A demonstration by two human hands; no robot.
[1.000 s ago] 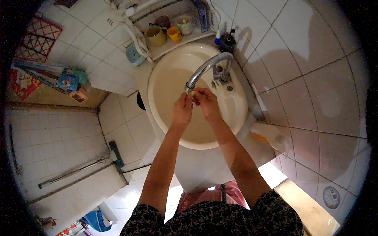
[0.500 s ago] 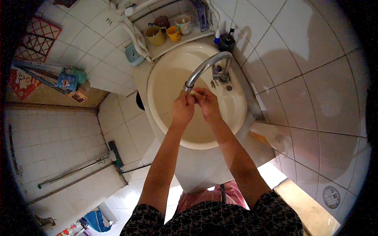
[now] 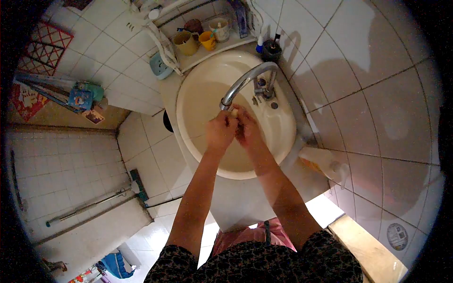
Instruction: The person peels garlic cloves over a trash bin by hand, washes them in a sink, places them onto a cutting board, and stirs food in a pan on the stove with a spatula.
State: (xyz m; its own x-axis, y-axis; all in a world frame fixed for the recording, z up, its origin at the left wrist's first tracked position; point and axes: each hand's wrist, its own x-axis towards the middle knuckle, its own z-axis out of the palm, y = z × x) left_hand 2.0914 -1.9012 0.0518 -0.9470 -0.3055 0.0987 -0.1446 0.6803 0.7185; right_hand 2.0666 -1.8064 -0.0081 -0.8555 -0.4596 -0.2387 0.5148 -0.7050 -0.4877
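Observation:
Both hands are together over the cream washbasin [image 3: 193, 146], just under the mouth of the curved chrome faucet [image 3: 247, 78]. My left hand [image 3: 221, 131] has its fingers curled in against the other hand. Beside it, my right hand [image 3: 246, 126] is cupped with bent fingers. A small pale yellowish thing [image 3: 234, 112] shows between the fingertips at the top; it is too small to name, and which hand grips it is hard to tell. The palms are hidden.
Behind the basin, a white shelf [image 3: 222, 48] holds a yellow mug [image 3: 186, 43], an orange cup [image 3: 207, 41] and a white cup [image 3: 219, 29]. A light blue dish [image 3: 161, 66] hangs left of it. A pump bottle [image 3: 323, 165] lies at the right on the counter [image 3: 240, 203].
My left hand has turned and moved slightly right, closer over the other. The right hand has rotated, with its fingers now more upright and cupped.

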